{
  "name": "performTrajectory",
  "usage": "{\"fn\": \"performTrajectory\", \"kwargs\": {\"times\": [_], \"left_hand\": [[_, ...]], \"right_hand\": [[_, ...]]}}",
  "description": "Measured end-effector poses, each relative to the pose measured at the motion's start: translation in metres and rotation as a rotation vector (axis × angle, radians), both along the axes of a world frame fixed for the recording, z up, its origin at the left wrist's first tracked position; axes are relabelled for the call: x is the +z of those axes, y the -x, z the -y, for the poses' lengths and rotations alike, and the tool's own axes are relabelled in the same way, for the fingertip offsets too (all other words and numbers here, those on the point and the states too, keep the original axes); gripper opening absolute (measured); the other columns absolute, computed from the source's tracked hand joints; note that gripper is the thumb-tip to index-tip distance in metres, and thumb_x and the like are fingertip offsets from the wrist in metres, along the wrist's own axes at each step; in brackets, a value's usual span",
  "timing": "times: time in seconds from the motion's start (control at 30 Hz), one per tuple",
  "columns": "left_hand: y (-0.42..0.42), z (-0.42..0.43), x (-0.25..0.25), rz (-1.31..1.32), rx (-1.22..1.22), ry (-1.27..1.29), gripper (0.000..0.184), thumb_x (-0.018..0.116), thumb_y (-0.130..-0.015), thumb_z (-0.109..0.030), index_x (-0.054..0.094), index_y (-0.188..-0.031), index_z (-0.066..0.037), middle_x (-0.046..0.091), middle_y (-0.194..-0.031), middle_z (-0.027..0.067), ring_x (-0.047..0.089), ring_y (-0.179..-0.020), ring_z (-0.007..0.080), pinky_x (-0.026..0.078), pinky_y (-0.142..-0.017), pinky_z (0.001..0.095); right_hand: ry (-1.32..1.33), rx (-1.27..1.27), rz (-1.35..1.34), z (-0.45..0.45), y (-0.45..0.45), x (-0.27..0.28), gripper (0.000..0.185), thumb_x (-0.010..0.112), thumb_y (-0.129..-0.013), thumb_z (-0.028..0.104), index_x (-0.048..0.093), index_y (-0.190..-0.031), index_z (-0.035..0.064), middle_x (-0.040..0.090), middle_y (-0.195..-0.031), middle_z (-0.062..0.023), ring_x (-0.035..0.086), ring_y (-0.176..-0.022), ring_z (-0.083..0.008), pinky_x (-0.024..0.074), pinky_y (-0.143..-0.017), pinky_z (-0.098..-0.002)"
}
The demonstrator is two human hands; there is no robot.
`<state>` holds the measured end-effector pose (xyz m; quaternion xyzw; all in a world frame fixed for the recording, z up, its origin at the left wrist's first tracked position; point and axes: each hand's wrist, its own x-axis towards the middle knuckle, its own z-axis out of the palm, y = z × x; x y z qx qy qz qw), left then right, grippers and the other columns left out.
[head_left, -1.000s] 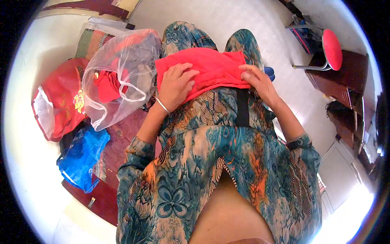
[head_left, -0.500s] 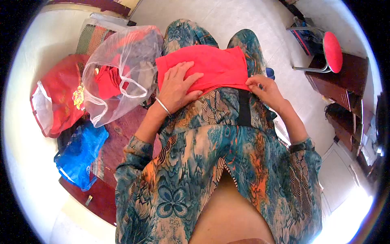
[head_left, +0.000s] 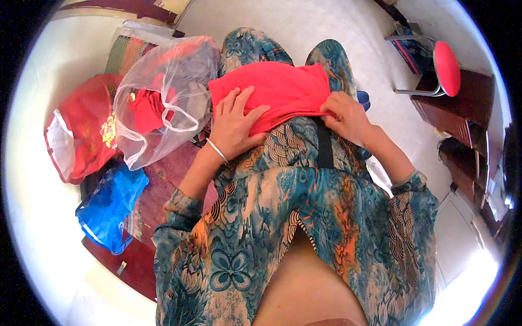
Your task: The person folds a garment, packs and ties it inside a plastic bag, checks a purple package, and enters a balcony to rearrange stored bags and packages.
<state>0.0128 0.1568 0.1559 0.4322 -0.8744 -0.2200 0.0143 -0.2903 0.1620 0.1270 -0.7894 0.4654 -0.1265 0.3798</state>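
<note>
Red cloth (head_left: 288, 87) lies across the lap (head_left: 285, 146); left hand (head_left: 234, 122) spreads flat on it, right hand (head_left: 345, 119) pinches its near-right corner. Light, even tension should best smooth creases.

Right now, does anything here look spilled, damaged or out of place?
Nothing looks spilled or damaged. The red cloth is slightly creased, with the left hand resting on it and the right hand at its lower corner. At most, the blue plastic bag, crumpled below the red bag in the view, looks a bit untidy.
</note>
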Motion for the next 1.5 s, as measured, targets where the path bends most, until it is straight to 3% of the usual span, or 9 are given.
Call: {"fn": "performTrajectory", "kwargs": {"times": [0.2, 0.37, 0.53, 0.87, 0.97, 1.1, 1.2, 1.33, 1.5], "left_hand": [[0.011, -0.003, -0.006, 0.020, 0.067, 0.130, 0.059, 0.070, -0.062, -0.015, 0.054, -0.119, -0.017, 0.039, -0.134, 0.0135, 0.037, -0.122, 0.0381, 0.032, -0.099, 0.0484], [-0.010, 0.031, 0.001, -0.286, 0.127, 0.091, 0.039, 0.063, -0.065, -0.005, 0.055, -0.104, -0.006, 0.054, -0.111, 0.0159, 0.050, -0.105, 0.0356, 0.039, -0.088, 0.0431], [-0.035, 0.074, 0.040, -0.283, 0.105, 0.191, 0.024, 0.060, -0.070, -0.004, 0.056, -0.094, -0.005, 0.057, -0.086, 0.0169, 0.056, -0.083, 0.0372, 0.045, -0.072, 0.0416], [-0.051, 0.132, 0.044, -0.254, 0.173, 0.470, 0.029, 0.052, -0.077, -0.001, 0.059, -0.104, -0.007, 0.059, -0.103, 0.0142, 0.056, -0.095, 0.0344, 0.046, -0.081, 0.0402], [-0.062, 0.155, 0.027, -0.215, 0.258, 0.542, 0.030, 0.051, -0.079, -0.006, 0.059, -0.107, -0.006, 0.057, -0.111, 0.0158, 0.054, -0.102, 0.0360, 0.043, -0.088, 0.0409], [-0.066, 0.157, -0.014, -0.004, 0.573, 0.451, 0.036, 0.057, -0.075, -0.005, 0.057, -0.111, -0.008, 0.053, -0.114, 0.0183, 0.051, -0.104, 0.0362, 0.042, -0.091, 0.0395], [-0.069, 0.126, -0.050, -0.104, 0.489, 0.546, 0.039, 0.059, -0.075, -0.009, 0.054, -0.114, -0.005, 0.051, -0.112, 0.0205, 0.051, -0.103, 0.0376, 0.042, -0.090, 0.0400], [-0.032, 0.043, -0.035, -0.212, 0.768, 0.176, 0.043, 0.060, -0.078, -0.010, 0.049, -0.120, -0.004, 0.055, -0.099, 0.0184, 0.056, -0.087, 0.0302, 0.046, -0.077, 0.0380], [-0.020, 0.001, -0.043, -0.836, 1.070, -0.362, 0.057, 0.061, -0.077, -0.003, 0.044, -0.131, -0.008, 0.049, -0.071, 0.0014, 0.046, -0.063, 0.0102, 0.040, -0.057, 0.0248]], "right_hand": [[0.089, -0.239, 0.328, 0.009, 0.005, 0.005, 0.013, 0.055, -0.080, 0.002, 0.053, -0.092, 0.0013, 0.058, -0.098, -0.0139, 0.058, -0.092, -0.0265, 0.0466, -0.081, -0.0343], [0.118, -0.505, 0.630, 0.039, -0.011, 0.039, 0.012, 0.051, -0.084, 0.001, 0.054, -0.095, -0.0005, 0.060, -0.100, -0.0136, 0.057, -0.092, -0.0166, 0.0460, -0.082, -0.0291], [0.110, -0.444, 0.332, 0.075, -0.008, 0.053, 0.015, 0.054, -0.084, 0.004, 0.060, -0.098, 0.0026, 0.064, -0.080, -0.0086, 0.060, -0.076, -0.0140, 0.0486, -0.072, -0.0263], [0.404, -0.387, 0.332, 0.101, -0.009, 0.087, 0.016, 0.058, -0.082, 0.001, 0.061, -0.098, 0.0004, 0.064, -0.085, -0.0101, 0.061, -0.076, -0.0145, 0.0497, -0.070, -0.0282], [0.517, -0.224, 0.325, 0.088, -0.030, 0.097, 0.017, 0.060, -0.077, 0.000, 0.062, -0.094, 0.0025, 0.063, -0.085, -0.0124, 0.062, -0.076, -0.0248, 0.0505, -0.070, -0.0320], [0.600, 0.015, 0.347, 0.065, -0.085, 0.058, 0.015, 0.060, -0.073, 0.003, 0.059, -0.088, 0.0048, 0.058, -0.079, -0.0110, 0.059, -0.073, -0.0314, 0.0494, -0.063, -0.0391], [0.376, 0.138, 0.295, 0.042, -0.134, 0.009, 0.014, 0.057, -0.071, 0.006, 0.055, -0.086, 0.0055, 0.053, -0.075, -0.0112, 0.056, -0.075, -0.0311, 0.0479, -0.061, -0.0423], [0.273, 0.237, 0.272, 0.026, -0.158, -0.019, 0.019, 0.058, -0.073, 0.004, 0.053, -0.092, 0.0022, 0.051, -0.079, -0.0128, 0.054, -0.075, -0.0313, 0.0452, -0.065, -0.0408], [0.239, 0.237, 0.433, 0.030, -0.163, -0.007, 0.018, 0.059, -0.077, 0.008, 0.054, -0.093, 0.0027, 0.054, -0.082, -0.0132, 0.056, -0.080, -0.0318, 0.0463, -0.067, -0.0402]]}}
